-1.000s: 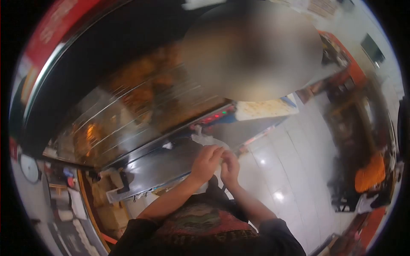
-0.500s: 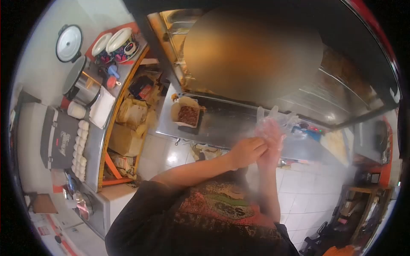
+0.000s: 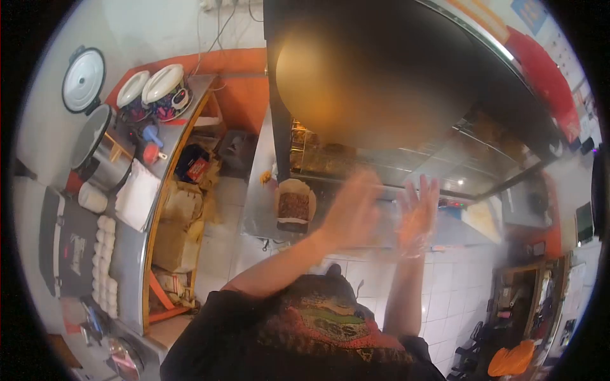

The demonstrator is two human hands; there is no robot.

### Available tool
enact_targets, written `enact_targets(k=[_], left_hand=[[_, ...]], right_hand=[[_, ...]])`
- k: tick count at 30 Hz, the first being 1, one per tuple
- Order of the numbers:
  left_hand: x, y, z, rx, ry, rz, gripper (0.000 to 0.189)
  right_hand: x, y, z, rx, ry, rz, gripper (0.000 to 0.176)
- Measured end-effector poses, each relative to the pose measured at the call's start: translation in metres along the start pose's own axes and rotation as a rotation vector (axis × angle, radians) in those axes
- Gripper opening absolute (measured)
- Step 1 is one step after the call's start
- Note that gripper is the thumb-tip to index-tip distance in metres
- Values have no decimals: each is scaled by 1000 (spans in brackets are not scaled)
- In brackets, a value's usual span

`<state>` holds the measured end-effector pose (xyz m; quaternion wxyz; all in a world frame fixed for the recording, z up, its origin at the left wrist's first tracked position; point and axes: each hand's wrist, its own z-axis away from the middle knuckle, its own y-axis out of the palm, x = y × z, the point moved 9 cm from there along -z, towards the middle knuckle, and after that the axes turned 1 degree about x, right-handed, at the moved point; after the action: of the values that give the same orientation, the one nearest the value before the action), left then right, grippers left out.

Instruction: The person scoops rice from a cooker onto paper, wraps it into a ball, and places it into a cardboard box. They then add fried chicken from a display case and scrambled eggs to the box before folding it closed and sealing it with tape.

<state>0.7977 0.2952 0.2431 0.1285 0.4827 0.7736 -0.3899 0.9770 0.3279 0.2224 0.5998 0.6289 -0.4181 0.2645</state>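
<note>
My left hand (image 3: 356, 206) is bare and blurred by motion. Its fingers look stretched out, and nothing shows in it. A clear plastic glove covers my right hand (image 3: 416, 213), whose fingers point up and are spread, holding nothing. The two hands are apart, above the metal counter (image 3: 254, 216). To the left of my left hand, a paper-lined tray of dark brown chopped food (image 3: 293, 206) sits on that counter.
A glass display case (image 3: 406, 162) stands beyond the hands, partly hidden by a blur. On the left side counter are a large pot (image 3: 114, 159), two patterned cookers (image 3: 166, 95), white cloths (image 3: 136, 195) and eggs (image 3: 105, 267). An orange item (image 3: 511, 359) lies at lower right.
My hands have come apart; my left hand has let go of the glove at my right hand and moved left. The glove now sits over the right fingers. The view has shifted.
</note>
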Motion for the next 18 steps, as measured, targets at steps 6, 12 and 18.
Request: enact_targets(k=[6,12,18], left_hand=[[84,-21,-37,-458,-282,-379,96],[73,-32,-33,-747,-275,-81,81],[68,-3,-31,-469,-171,137,63]], right_hand=[[75,94,0,238,-202,206,57],[103,214,25,723,-440,725,45],[53,287,-14,816,-815,1637,42]])
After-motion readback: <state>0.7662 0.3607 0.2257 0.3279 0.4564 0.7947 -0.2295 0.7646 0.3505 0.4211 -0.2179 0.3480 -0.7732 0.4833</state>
